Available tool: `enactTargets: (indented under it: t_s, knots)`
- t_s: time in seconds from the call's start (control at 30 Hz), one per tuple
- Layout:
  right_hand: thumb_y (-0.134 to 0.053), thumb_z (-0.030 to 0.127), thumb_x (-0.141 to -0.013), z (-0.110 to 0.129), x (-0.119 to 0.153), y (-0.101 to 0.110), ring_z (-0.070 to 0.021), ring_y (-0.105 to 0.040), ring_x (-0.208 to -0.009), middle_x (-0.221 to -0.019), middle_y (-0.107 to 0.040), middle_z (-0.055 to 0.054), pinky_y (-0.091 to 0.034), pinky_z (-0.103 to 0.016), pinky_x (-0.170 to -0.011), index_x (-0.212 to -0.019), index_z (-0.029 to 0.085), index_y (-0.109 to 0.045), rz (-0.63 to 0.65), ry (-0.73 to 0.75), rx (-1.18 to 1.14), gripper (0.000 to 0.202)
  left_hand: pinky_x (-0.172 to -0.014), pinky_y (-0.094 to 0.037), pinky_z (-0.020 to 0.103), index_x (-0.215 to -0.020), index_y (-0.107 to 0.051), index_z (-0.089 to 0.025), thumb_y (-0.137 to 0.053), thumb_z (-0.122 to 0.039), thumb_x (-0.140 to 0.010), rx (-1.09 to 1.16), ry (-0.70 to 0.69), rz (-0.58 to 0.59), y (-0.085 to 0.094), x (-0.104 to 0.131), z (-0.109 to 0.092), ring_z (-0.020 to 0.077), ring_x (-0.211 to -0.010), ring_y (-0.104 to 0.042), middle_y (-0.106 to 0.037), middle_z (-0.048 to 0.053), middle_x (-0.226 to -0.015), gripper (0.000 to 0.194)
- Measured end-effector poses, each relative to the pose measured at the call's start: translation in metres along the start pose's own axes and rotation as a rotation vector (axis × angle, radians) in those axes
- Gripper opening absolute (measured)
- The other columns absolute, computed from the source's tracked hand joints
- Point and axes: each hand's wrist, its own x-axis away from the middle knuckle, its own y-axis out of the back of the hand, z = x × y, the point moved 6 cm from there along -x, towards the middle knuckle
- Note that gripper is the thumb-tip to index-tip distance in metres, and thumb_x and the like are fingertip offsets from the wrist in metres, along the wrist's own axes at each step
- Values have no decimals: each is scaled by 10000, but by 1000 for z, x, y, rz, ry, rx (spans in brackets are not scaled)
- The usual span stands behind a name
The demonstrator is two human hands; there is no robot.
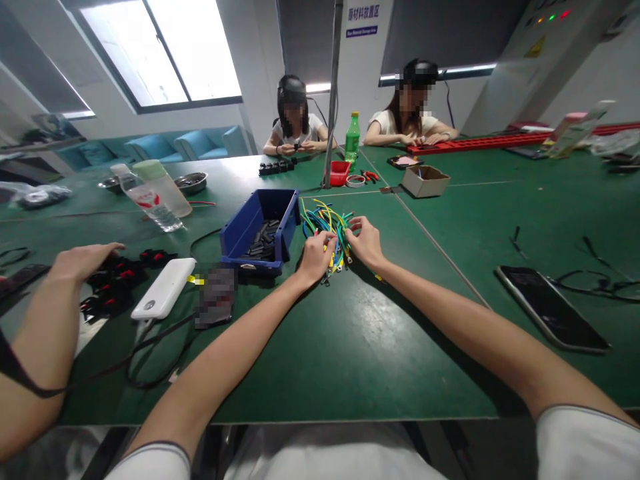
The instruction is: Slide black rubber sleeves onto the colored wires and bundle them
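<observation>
Assembly workshop: wall sign [363, 21] reading "Raw Material Storage Area", long green worktable [370, 380], blue parts bin [257, 268], lugged wires [325, 217], co-workers [381, 127] seated opposite.

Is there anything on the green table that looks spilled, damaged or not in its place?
Nothing stands out as spilled, damaged or misplaced. The wires at the left hand and right hand lie in a loose, crossing heap; the water bottle appears to lean, but probably only from the wide lens.

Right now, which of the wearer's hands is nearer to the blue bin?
Left. The left hand is just to the right of the blue bin, at the near side of the coloured wires; the right hand is farther right, across the wires from the bin.
</observation>
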Motion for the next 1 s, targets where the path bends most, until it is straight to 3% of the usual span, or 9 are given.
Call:
enactTargets:
  t_s: [0.13, 0.33, 0.63, 0.8, 1.0]
  knots:
    - [-528, 328, -809, 9, 6, 5, -175, -610, -631, -744, -670, -49, -454, -287, -664, -994, 166, -581, -47, 35, -2, 252, -940, -411, 328, -941, -648, -186, -519, -317, -896, -79, -95, 49, -4, 6, -11, 174, -849, -640, -699, 39, -852, 189]
    - [-538, 359, -814, 20, 11, 2, -140, -544, -502, -567, -587, 8, -390, -242, -553, -838, 187, -615, -5, 96, 9, 189, -918, -403, 333, -968, -654, -183, -505, -341, -895, -259, -277, 114, -9, 12, -26, 187, -890, -611, -692, 45, -876, 229]
    - [-526, 406, -815, 19, 9, -6, -139, -511, -490, -545, -568, 15, -368, -243, -529, -806, 196, -631, 91, 93, 61, 234, -995, -369, 401, -838, -665, -204, -561, -366, -810, -465, -226, 135, -14, 9, -23, 219, -914, -546, -617, 55, -889, 195]
    - [-513, 391, -816, 18, 6, -11, -127, -480, -459, -505, -534, 25, -353, -239, -504, -767, 178, -636, 134, 96, 6, 251, -1003, -369, 396, -820, -623, -201, -594, -302, -755, -411, -203, 126, -11, 8, -22, 221, -905, -540, -597, 53, -879, 124]
    - [-509, 372, -813, 19, 6, -8, -123, -445, -456, -492, -498, 32, -328, -243, -505, -759, 172, -638, 89, 103, 34, 244, -904, -417, 370, -796, -607, -187, -503, -209, -801, -336, -27, 23, -1, 4, -5, 209, -838, -578, -625, 52, -781, 107]
